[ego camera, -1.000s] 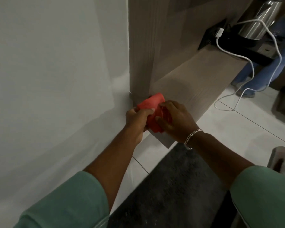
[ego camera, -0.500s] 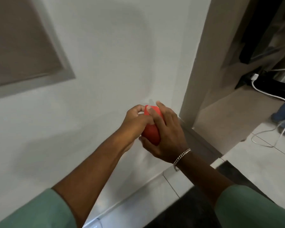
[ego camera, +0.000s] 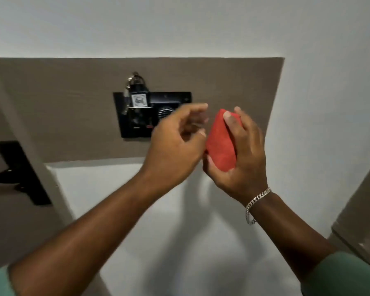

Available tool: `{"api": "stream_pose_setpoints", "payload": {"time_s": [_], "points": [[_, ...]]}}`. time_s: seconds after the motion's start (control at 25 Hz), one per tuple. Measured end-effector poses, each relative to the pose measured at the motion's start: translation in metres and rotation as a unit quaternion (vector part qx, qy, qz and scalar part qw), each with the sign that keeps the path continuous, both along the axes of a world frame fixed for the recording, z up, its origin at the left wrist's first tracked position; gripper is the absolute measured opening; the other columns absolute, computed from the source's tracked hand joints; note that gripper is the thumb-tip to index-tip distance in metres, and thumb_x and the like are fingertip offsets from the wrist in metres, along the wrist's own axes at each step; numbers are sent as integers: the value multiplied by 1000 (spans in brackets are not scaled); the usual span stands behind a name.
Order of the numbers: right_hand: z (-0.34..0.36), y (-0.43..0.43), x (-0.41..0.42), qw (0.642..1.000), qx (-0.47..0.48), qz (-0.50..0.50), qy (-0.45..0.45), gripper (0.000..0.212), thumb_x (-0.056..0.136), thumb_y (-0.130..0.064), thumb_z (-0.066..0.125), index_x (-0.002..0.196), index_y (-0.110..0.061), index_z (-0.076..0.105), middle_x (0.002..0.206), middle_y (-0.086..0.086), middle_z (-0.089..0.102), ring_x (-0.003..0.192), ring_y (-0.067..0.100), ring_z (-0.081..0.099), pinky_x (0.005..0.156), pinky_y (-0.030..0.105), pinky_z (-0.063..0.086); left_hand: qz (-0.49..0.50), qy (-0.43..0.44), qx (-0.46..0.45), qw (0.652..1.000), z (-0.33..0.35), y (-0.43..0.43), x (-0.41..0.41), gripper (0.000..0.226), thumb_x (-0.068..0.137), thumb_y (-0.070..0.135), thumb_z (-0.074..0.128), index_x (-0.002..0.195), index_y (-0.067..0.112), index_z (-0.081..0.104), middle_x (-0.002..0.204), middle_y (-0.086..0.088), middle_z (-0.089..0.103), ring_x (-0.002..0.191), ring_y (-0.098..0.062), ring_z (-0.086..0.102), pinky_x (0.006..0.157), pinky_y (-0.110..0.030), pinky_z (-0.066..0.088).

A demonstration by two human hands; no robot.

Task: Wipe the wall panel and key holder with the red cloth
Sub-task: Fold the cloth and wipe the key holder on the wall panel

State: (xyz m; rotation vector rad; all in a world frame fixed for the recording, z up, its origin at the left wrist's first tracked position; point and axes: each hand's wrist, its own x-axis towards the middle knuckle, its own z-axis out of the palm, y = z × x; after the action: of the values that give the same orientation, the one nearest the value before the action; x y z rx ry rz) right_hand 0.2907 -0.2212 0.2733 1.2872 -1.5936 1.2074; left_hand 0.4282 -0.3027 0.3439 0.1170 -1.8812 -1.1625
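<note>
A brown wall panel spans the white wall ahead. At its middle sits a black key holder with keys and a tag hanging at its upper left. A folded red cloth is held in front of the panel's right part by my right hand, which wraps around it. My left hand hovers just left of the cloth with its fingers apart and slightly blurred, covering the holder's lower right corner. It holds nothing.
A door with a black handle plate stands at the left edge. White wall runs below and around the panel. A brown wooden unit shows at the right edge.
My view has swung up from the low wooden shelf and floor to the wall panel. Both hands rose with the cloth. My left hand has let go of it and opened.
</note>
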Motion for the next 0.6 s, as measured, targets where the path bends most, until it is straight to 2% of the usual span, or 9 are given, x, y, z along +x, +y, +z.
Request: {"api": "stream_pose_setpoints", "payload": {"time_s": [0.08,0.16,0.2,0.28,0.36,0.48,0.6], "points": [[21,-29,17,998,-58,20,32,79,79,-37,77,144,-16,36,151,22,40,139,35,42,116,46,36,97,76,-103,987,19,-30,37,36,83,1,52,116,13,64,107,-6,70,99,-17,67,92,-32,55],[35,-58,28,995,-88,30,43,78,82,-39,75,144,-15,34,154,25,35,144,35,37,118,51,33,216,115,-243,939,29,-63,65,39,82,-2,51,118,4,65,114,-5,69,105,-18,66,97,-27,51],[38,-72,33,995,-83,27,44,77,85,-40,73,145,-16,32,156,25,32,146,36,34,120,51,30,259,116,-307,908,29,-78,75,44,80,-5,51,121,-1,64,121,-8,67,114,-21,64,103,-28,47],[39,-98,37,998,-36,2,45,70,92,-48,61,149,-22,30,161,21,26,151,35,24,124,52,21,292,81,-401,864,26,-112,86,53,77,-8,49,129,-6,58,138,-19,57,135,-31,50,117,-47,36],[30,-115,32,997,23,-50,58,64,95,-57,44,151,-30,28,165,15,23,155,33,15,125,56,12,299,3,-465,833,23,-145,88,60,78,-3,47,139,-6,49,151,-24,43,145,-37,33,121,-58,21],[12,-113,13,990,22,-88,109,61,97,-58,37,149,-27,33,162,16,28,153,36,18,124,57,9,318,-102,-546,768,19,-182,81,67,87,14,44,151,-2,31,161,-22,24,151,-38,16,123,-57,9],[16,-119,7,993,-34,-93,59,57,98,-54,37,149,-29,35,163,15,28,154,33,16,125,57,8,387,-147,-598,686,15,-200,71,72,98,38,33,157,4,10,166,-19,10,154,-34,4,124,-54,4]]}}
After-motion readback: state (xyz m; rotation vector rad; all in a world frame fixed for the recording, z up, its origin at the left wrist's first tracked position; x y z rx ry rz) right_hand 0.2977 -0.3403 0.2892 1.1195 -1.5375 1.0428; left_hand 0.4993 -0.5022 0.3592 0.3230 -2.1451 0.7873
